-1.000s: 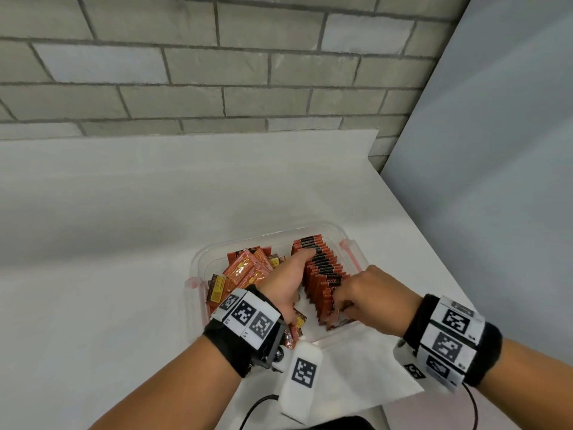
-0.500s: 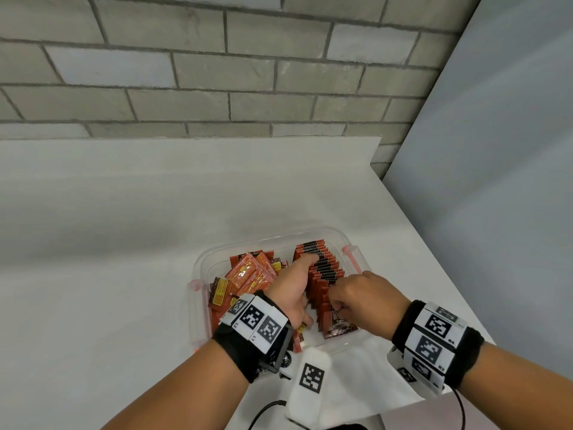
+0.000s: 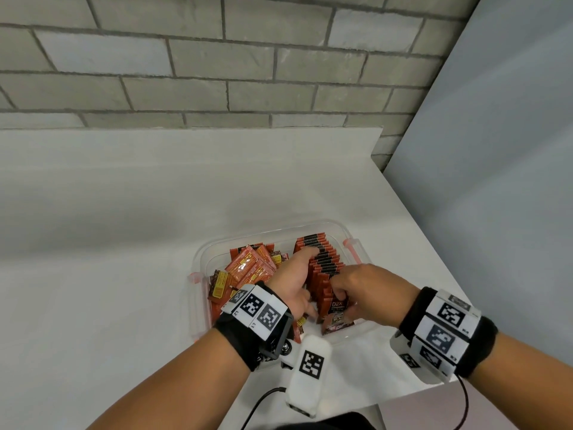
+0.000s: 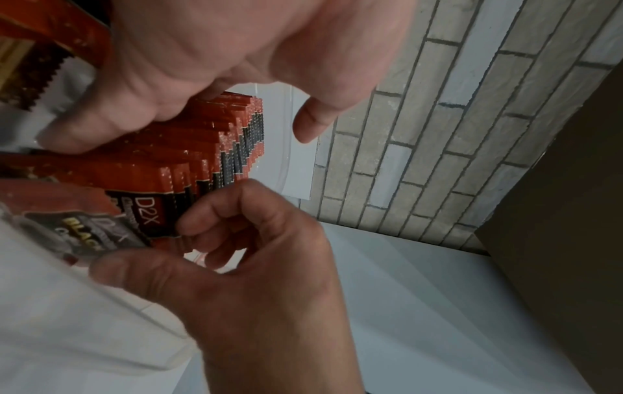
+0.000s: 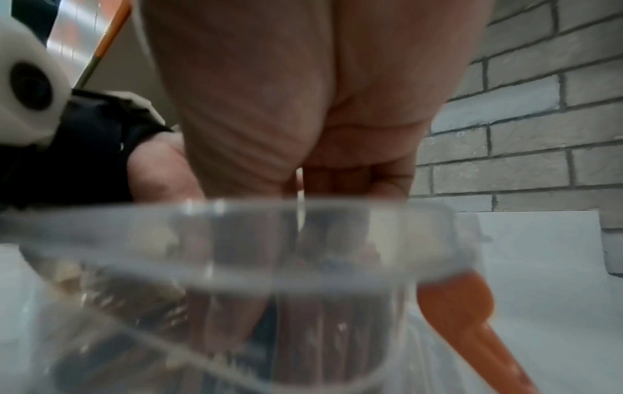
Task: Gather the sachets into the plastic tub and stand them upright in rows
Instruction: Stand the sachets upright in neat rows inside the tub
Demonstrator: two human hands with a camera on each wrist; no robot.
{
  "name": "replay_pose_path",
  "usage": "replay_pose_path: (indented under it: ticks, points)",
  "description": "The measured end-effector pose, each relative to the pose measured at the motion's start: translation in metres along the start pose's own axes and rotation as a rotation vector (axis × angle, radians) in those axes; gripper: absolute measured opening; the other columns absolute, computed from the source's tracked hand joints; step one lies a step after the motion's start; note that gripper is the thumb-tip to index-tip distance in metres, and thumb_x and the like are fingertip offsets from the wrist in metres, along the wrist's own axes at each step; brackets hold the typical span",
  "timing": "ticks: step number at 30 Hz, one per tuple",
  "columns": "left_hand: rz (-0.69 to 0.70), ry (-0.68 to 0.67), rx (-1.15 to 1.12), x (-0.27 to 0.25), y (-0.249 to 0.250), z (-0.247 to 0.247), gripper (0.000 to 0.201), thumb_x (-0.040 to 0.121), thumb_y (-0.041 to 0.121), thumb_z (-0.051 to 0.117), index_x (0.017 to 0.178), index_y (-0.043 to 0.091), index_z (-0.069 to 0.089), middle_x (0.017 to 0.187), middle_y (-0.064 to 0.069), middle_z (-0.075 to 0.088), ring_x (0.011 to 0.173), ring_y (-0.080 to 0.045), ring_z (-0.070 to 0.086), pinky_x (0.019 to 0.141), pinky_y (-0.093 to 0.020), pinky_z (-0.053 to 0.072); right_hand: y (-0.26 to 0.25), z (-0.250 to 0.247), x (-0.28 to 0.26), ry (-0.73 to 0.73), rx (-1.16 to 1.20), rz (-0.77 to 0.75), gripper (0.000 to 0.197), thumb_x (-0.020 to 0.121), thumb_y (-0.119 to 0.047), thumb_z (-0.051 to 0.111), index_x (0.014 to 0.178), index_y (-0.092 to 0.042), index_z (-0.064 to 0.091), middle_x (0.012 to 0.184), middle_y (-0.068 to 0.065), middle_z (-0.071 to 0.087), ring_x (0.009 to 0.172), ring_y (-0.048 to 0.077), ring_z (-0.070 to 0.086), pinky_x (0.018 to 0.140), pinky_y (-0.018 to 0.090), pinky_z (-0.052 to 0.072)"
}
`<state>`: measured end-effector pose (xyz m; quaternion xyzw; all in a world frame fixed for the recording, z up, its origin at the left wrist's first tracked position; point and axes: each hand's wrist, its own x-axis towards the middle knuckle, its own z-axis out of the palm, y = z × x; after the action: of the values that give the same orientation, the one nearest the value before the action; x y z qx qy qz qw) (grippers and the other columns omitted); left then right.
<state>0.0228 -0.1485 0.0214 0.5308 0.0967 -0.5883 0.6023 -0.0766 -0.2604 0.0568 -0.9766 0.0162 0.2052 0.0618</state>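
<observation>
Sachets [image 3: 322,259]: light, floppy, likely slippery; best pinched by top edges. Right hand [image 3: 369,293] pinches the nearest sachet [image 3: 337,305]; left hand [image 3: 293,277], flat, steadies them.

Glossy, crinkled red sachets [image 3: 248,270] sit in a clear, shiny plastic tub [image 3: 279,238] on a smooth matt white desk [image 3: 124,243], below a rough grey brick wall [image 3: 217,57].
</observation>
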Motion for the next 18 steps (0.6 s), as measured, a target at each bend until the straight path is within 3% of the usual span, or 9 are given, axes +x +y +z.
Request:
replay_pose_path:
  ticks: [4,7,10,12,14,16,18]
  points:
    - [0.007,0.024,-0.048,-0.007,0.001,0.002,0.023,0.099,0.035,0.044,0.088,0.018,0.055,0.106,-0.009,0.056,0.124,-0.041,0.045,0.107,-0.069,0.02,0.006,-0.013,-0.012,0.147,0.263,0.098,0.03,0.084,-0.016,0.067,0.113,-0.021,0.062,0.104,-0.006,0.064,0.087,0.009,0.056,0.076,0.019,0.045]
    - [-0.006,0.012,-0.065,-0.005,0.002,0.0,0.024,0.099,0.036,0.044,0.086,0.018,0.053,0.115,-0.009,0.052,0.128,-0.044,0.042,0.109,-0.069,0.015,0.006,-0.016,-0.016,0.133,0.311,0.102,0.03,0.091,-0.011,0.05,0.117,-0.019,0.064,0.107,-0.001,0.069,0.092,0.016,0.064,0.083,0.03,0.052]
    - [-0.029,0.004,-0.051,0.001,0.001,-0.002,0.03,0.096,0.042,0.045,0.092,0.015,0.057,0.128,-0.019,0.054,0.124,-0.042,0.047,0.11,-0.064,0.016,-0.003,-0.009,-0.014,-0.002,0.296,0.118,0.029,0.094,-0.007,0.039,0.113,-0.007,0.06,0.098,0.007,0.066,0.082,0.022,0.061,0.071,0.029,0.051]
    - [-0.029,0.004,-0.044,0.001,0.001,-0.002,0.032,0.096,0.043,0.045,0.09,0.014,0.055,0.131,-0.019,0.054,0.121,-0.038,0.049,0.107,-0.058,0.022,-0.008,-0.003,-0.01,-0.043,0.24,0.145,0.022,0.095,-0.007,0.037,0.106,-0.003,0.056,0.088,0.007,0.059,0.07,0.022,0.054,0.056,0.025,0.042]
    - [-0.032,0.007,-0.044,0.004,0.001,-0.001,0.034,0.096,0.045,0.044,0.093,0.012,0.054,0.136,-0.019,0.051,0.123,-0.037,0.048,0.105,-0.054,0.025,-0.013,0.001,-0.006,-0.052,0.209,0.175,0.016,0.095,-0.008,0.037,0.097,-0.003,0.052,0.078,0.004,0.051,0.06,0.016,0.045,0.05,0.022,0.031]
    - [-0.032,-0.003,-0.034,0.005,0.001,0.0,0.042,0.094,0.048,0.046,0.112,0.012,0.054,0.141,-0.019,0.047,0.13,-0.038,0.043,0.11,-0.056,0.021,-0.015,0.002,-0.003,-0.054,0.205,0.187,0.012,0.095,-0.009,0.037,0.09,-0.006,0.048,0.07,-0.001,0.043,0.056,0.012,0.038,0.048,0.022,0.026]
    - [-0.015,-0.007,-0.039,0.008,0.0,0.0,0.059,0.092,0.051,0.047,0.136,0.011,0.045,0.144,-0.02,0.044,0.133,-0.038,0.039,0.113,-0.059,0.018,-0.016,0.004,-0.002,-0.05,0.207,0.171,0.012,0.095,-0.009,0.037,0.09,-0.007,0.047,0.07,-0.003,0.04,0.056,0.01,0.036,0.048,0.021,0.025]
